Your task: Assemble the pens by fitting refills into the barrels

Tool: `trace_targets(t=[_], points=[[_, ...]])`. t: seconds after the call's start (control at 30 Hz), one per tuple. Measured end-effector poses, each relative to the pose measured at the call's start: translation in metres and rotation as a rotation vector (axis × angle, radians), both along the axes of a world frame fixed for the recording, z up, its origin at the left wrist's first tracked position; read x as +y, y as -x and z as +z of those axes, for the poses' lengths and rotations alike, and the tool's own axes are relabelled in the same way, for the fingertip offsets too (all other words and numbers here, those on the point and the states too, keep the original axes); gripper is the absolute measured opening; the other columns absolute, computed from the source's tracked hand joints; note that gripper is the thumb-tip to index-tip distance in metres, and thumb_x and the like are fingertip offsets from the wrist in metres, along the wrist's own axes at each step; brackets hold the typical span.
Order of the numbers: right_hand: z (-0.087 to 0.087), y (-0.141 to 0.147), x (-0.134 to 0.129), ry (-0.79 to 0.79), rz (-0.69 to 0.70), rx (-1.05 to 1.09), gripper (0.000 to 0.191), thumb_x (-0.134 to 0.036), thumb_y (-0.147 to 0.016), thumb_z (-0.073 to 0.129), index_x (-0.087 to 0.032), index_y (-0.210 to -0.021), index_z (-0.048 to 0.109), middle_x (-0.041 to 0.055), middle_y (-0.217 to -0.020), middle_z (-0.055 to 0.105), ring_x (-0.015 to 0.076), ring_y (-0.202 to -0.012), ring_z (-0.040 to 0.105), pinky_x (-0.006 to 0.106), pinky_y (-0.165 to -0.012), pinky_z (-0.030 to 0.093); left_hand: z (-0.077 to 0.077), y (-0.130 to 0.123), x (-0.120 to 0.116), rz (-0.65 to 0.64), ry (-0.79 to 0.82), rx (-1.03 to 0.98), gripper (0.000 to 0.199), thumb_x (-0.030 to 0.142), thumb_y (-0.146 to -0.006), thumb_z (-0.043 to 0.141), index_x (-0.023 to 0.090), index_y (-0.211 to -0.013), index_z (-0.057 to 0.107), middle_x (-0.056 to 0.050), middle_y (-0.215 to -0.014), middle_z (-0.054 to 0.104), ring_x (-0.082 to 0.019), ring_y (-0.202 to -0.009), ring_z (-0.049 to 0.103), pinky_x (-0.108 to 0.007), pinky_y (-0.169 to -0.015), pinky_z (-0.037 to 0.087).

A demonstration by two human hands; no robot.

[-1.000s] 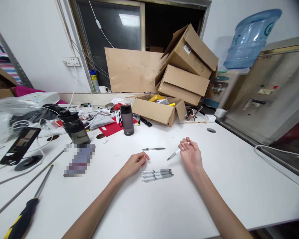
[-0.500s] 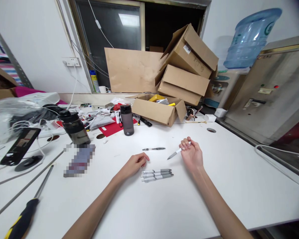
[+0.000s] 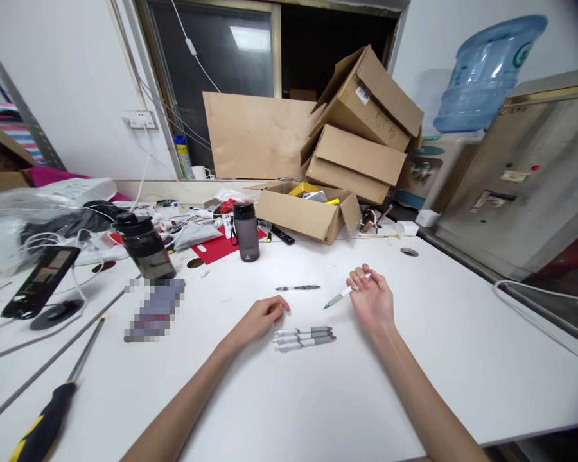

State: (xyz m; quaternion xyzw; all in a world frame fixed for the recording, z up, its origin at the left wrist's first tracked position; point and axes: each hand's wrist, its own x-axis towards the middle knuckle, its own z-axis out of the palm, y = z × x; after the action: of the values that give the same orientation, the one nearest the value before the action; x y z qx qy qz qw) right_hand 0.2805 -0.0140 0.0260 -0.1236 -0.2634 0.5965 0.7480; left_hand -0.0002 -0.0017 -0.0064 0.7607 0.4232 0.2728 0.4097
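My right hand (image 3: 372,298) is closed, palm turned up, around a white pen (image 3: 338,298) with a grey grip. The pen's tip points down to the left above the table. My left hand (image 3: 264,316) rests on the white table with its fingers loosely bent and apart, and nothing shows in it. Just right of its wrist lies a row of several white-and-grey pens (image 3: 304,337), side by side with their tips to the right. Beyond my hands a single dark-gripped clear pen (image 3: 297,288) lies crosswise.
A dark bottle (image 3: 246,232) stands behind the single pen, near an open cardboard box (image 3: 298,215). On the left are a second bottle (image 3: 147,247), a blurred-out flat object (image 3: 155,310), a phone on a stand (image 3: 41,282) and a screwdriver (image 3: 52,404). A cable hole (image 3: 409,252) lies at right.
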Motion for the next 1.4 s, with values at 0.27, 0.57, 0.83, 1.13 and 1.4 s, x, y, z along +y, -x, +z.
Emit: trace_targets(t=[0.27, 0.57, 0.83, 1.13, 1.4], points=[[0.002, 0.000, -0.002, -0.003, -0.020, 0.001, 0.013, -0.024, -0.090, 0.050, -0.023, -0.078, 0.049, -0.0040, -0.069, 0.027, 0.0146, -0.058, 0.033, 0.028, -0.056, 0.040, 0.000, 0.001, 0.000, 0.003, 0.012, -0.010, 0.030, 0.037, -0.095, 0.045, 0.019, -0.098, 0.069, 0.001, -0.069, 0.057, -0.017, -0.066, 0.050, -0.026, -0.066, 0.037], [0.000, 0.011, 0.001, -0.012, -0.123, -0.306, 0.004, -0.025, -0.083, 0.061, -0.022, -0.081, 0.060, 0.0001, -0.077, 0.049, 0.0145, -0.066, 0.045, 0.029, -0.067, 0.042, 0.007, -0.003, -0.004, 0.081, -0.029, -0.033, 0.033, 0.042, -0.097, 0.043, 0.020, -0.101, 0.068, 0.002, -0.070, 0.056, -0.016, -0.065, 0.047, -0.025, -0.063, 0.034], [-0.011, 0.035, -0.012, -0.127, -0.189, -1.004, 0.021, -0.038, -0.087, 0.071, -0.026, -0.103, 0.067, 0.0035, -0.101, 0.065, 0.0195, -0.089, 0.061, 0.032, -0.085, 0.047, 0.014, -0.012, -0.011, 0.066, -0.076, -0.133, 0.034, 0.045, -0.099, 0.044, 0.020, -0.106, 0.065, -0.003, -0.085, 0.063, -0.018, -0.076, 0.055, -0.026, -0.070, 0.041], [-0.015, 0.048, -0.026, -0.219, -0.042, -1.282, 0.014, -0.039, -0.095, 0.061, -0.027, -0.102, 0.064, 0.0017, -0.095, 0.065, 0.0213, -0.091, 0.061, 0.033, -0.083, 0.045, 0.022, -0.024, -0.021, -0.018, -0.097, -0.222, 0.024, 0.043, -0.097, 0.055, 0.021, -0.104, 0.062, -0.002, -0.095, 0.064, -0.016, -0.081, 0.060, -0.025, -0.071, 0.045], [-0.011, 0.051, -0.029, -0.228, 0.047, -1.316, 0.023, -0.045, -0.096, 0.058, -0.027, -0.108, 0.064, 0.0028, -0.098, 0.069, 0.0217, -0.090, 0.063, 0.032, -0.080, 0.046, 0.020, -0.025, -0.021, -0.023, -0.099, -0.205, 0.026, 0.045, -0.097, 0.054, 0.020, -0.098, 0.063, -0.003, -0.090, 0.067, -0.018, -0.082, 0.061, -0.026, -0.071, 0.045]])
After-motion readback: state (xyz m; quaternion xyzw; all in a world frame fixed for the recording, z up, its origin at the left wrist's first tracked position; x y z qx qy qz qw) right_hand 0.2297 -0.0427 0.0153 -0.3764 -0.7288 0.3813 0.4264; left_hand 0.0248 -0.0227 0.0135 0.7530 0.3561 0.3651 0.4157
